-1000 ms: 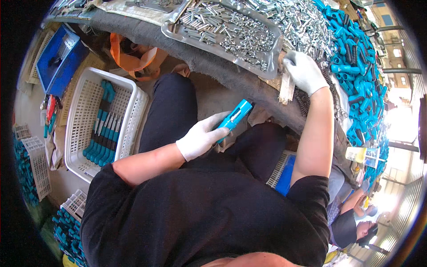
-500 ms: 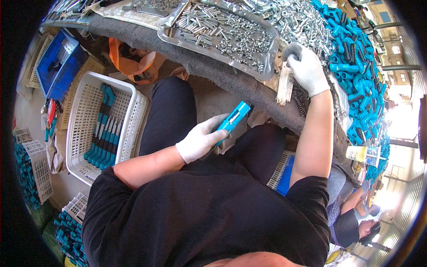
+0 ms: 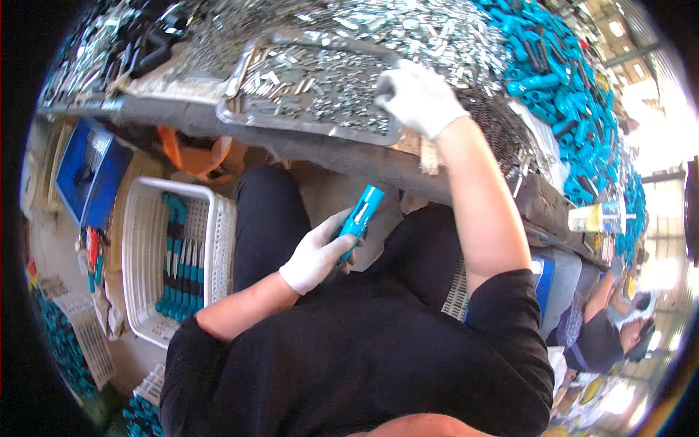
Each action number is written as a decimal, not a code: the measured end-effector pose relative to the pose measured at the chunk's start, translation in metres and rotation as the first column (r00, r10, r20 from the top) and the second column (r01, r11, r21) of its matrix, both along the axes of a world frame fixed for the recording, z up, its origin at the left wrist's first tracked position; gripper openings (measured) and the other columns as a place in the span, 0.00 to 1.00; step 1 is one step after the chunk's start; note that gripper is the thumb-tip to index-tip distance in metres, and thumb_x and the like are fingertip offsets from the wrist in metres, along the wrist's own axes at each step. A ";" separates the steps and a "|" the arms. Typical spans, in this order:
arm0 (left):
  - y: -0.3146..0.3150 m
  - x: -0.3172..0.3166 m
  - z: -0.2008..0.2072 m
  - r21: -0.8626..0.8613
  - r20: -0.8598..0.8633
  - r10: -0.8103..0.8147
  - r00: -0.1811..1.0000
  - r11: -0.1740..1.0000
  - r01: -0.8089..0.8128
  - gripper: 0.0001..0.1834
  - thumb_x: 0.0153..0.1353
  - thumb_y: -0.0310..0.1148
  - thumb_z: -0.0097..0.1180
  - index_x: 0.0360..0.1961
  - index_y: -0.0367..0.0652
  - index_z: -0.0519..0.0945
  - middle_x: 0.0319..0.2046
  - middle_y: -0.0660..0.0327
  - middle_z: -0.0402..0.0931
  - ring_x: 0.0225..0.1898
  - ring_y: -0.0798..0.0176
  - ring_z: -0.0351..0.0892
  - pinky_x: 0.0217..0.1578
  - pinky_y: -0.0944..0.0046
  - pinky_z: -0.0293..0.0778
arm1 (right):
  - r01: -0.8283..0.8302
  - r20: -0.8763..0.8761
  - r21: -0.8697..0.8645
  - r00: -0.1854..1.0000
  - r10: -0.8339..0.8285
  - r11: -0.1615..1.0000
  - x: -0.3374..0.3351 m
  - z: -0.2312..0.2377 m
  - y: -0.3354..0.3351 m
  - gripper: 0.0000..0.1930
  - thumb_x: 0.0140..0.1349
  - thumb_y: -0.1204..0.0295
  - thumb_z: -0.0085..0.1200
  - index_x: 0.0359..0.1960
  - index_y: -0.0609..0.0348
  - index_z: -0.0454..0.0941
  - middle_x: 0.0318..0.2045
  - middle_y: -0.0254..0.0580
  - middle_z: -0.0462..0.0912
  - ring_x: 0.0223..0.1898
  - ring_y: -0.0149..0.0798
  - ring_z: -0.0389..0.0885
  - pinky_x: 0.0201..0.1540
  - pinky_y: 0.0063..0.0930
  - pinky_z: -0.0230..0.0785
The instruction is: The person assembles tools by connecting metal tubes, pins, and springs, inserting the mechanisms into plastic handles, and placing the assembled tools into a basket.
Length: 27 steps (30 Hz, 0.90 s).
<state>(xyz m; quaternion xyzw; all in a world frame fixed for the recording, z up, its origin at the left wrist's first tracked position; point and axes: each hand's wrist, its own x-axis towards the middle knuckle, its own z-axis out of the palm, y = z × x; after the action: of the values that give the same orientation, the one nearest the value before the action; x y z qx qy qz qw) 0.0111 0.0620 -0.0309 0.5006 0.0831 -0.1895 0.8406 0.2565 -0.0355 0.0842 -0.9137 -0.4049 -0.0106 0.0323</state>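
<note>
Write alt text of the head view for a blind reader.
A gloved left hand holds a slotted turquoise tube while the gloved right hand is at the right end of a metal tray of small silvery parts. A white plastic basket of turquoise-and-black tools stands at left; turquoise tubular parts are heaped at upper right.

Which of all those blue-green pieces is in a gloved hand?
The slotted blue-green piece in the left hand. No hand holds the ones in the white basket or the heap at the right.
</note>
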 end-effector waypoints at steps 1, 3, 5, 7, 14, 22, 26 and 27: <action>-0.002 0.000 0.001 -0.009 -0.002 0.020 1.000 1.000 -0.020 0.30 0.66 0.32 0.48 0.67 0.37 0.58 0.42 0.59 0.72 0.33 0.70 0.73 0.34 0.69 0.74 | -0.036 0.070 -0.008 0.997 0.037 0.999 0.007 -0.010 -0.001 0.10 0.55 0.61 0.56 0.34 0.50 0.82 0.36 0.45 0.79 0.43 0.47 0.79 0.47 0.39 0.71; -0.002 0.004 0.002 -0.004 -0.019 0.017 1.000 1.000 -0.017 0.30 0.66 0.29 0.45 0.68 0.37 0.55 0.40 0.58 0.71 0.31 0.67 0.74 0.31 0.68 0.75 | 0.001 0.078 -0.088 0.997 0.006 0.996 0.007 -0.009 0.006 0.12 0.56 0.62 0.54 0.37 0.53 0.81 0.39 0.48 0.78 0.44 0.50 0.78 0.49 0.41 0.72; -0.003 0.002 0.006 -0.013 -0.071 0.069 0.995 0.997 -0.070 0.31 0.65 0.30 0.46 0.68 0.37 0.55 0.40 0.57 0.71 0.31 0.67 0.74 0.30 0.67 0.75 | 0.073 -0.066 -0.127 0.994 -0.082 0.989 -0.003 0.004 0.015 0.13 0.55 0.67 0.51 0.39 0.56 0.81 0.37 0.52 0.80 0.43 0.50 0.81 0.47 0.42 0.74; -0.006 0.001 0.003 -0.029 -0.025 0.096 0.995 0.995 -0.097 0.32 0.64 0.31 0.47 0.68 0.36 0.55 0.39 0.57 0.72 0.31 0.67 0.74 0.29 0.67 0.75 | -0.004 -0.005 -0.108 1.000 0.003 0.994 0.001 0.000 0.016 0.11 0.51 0.69 0.50 0.29 0.63 0.82 0.30 0.54 0.83 0.37 0.50 0.83 0.45 0.41 0.76; -0.009 -0.001 0.004 -0.006 -0.002 0.108 0.994 0.994 -0.108 0.33 0.63 0.33 0.48 0.68 0.35 0.55 0.38 0.57 0.71 0.31 0.67 0.74 0.28 0.66 0.75 | 0.197 -0.132 0.259 0.977 -0.167 0.946 0.010 0.019 -0.023 0.15 0.45 0.66 0.59 0.34 0.60 0.81 0.32 0.56 0.83 0.36 0.51 0.83 0.41 0.39 0.76; -0.007 0.002 0.005 0.015 -0.005 0.013 1.000 1.000 -0.013 0.32 0.65 0.34 0.48 0.67 0.36 0.56 0.40 0.58 0.71 0.32 0.69 0.73 0.31 0.68 0.74 | 0.128 -0.136 0.180 0.985 -0.105 0.975 0.018 -0.011 -0.068 0.11 0.57 0.71 0.52 0.40 0.58 0.79 0.36 0.50 0.83 0.40 0.49 0.81 0.46 0.37 0.73; -0.006 -0.001 0.005 0.018 -0.016 0.009 1.000 1.000 -0.009 0.32 0.65 0.34 0.48 0.68 0.36 0.55 0.40 0.59 0.71 0.33 0.69 0.74 0.31 0.69 0.73 | 0.131 -0.119 0.048 0.985 -0.125 0.990 0.012 -0.006 -0.053 0.10 0.59 0.71 0.49 0.40 0.57 0.79 0.37 0.49 0.83 0.41 0.49 0.81 0.47 0.38 0.72; -0.005 -0.001 0.004 0.020 -0.007 0.001 1.000 1.000 -0.001 0.32 0.65 0.34 0.48 0.68 0.36 0.55 0.40 0.59 0.71 0.33 0.69 0.74 0.31 0.69 0.73 | 0.122 -0.121 0.044 0.986 -0.116 0.992 0.013 -0.005 -0.052 0.10 0.59 0.71 0.49 0.40 0.57 0.79 0.37 0.49 0.83 0.41 0.49 0.81 0.47 0.38 0.72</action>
<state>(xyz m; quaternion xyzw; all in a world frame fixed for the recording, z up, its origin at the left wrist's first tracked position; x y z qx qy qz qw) 0.0105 0.0569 -0.0269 0.5081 0.0882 -0.1899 0.8355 0.2700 -0.0878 0.0795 -0.9342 -0.3465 0.0313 0.0792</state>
